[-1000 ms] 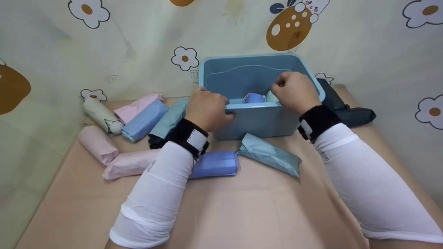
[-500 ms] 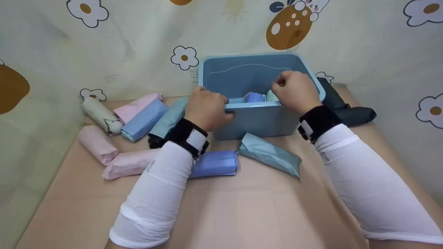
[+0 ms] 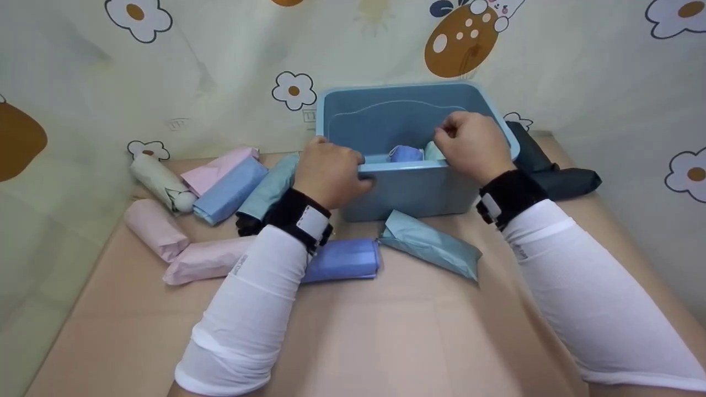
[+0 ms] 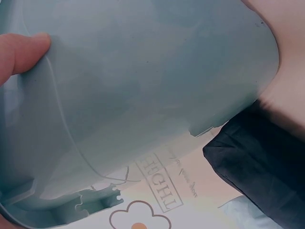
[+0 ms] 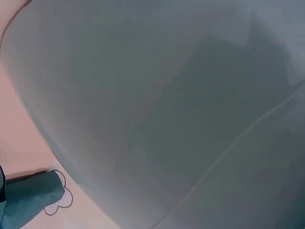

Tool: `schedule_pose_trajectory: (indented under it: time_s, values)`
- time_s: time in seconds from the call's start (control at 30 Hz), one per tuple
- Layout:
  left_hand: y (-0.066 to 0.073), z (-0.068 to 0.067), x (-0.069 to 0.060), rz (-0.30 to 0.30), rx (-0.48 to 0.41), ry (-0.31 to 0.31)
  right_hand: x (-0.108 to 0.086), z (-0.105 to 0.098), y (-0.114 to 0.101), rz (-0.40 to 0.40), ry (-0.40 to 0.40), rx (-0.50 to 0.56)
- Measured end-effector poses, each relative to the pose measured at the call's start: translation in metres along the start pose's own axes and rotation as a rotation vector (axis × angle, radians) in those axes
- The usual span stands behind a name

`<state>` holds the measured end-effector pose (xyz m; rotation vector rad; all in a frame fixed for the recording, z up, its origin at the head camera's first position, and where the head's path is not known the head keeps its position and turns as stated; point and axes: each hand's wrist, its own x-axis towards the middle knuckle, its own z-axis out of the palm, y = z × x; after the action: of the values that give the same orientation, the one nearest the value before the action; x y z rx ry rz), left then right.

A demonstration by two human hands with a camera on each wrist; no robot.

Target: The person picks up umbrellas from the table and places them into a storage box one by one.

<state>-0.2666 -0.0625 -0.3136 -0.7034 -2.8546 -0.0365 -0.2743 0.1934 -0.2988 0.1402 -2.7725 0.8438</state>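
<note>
A blue plastic bin stands at the back of the table. My left hand grips its front rim near the left corner; in the left wrist view the thumb lies against the bin's outer wall. Over the front rim at the right, my right hand reaches into the bin with curled fingers, beside a pale green roll. The wall hides what those fingertips touch. A blue roll with a thin cord lies left of the green one. Only the bin's wall fills most of the right wrist view.
Several wrapped bundles lie left of the bin, among them a light blue one and a pink one. In front are a blue bundle and a teal one. Dark bundles lie to the right. A patterned curtain hangs behind.
</note>
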Motion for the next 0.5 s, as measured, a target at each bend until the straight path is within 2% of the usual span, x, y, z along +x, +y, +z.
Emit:
schedule_pose_trajectory:
  time_s: [0.5]
  values:
    - [0.0007, 0.0000, -0.0008, 0.004, 0.012, 0.011, -0.0014, 0.0019, 0.0023, -0.028, 0.043, 0.005]
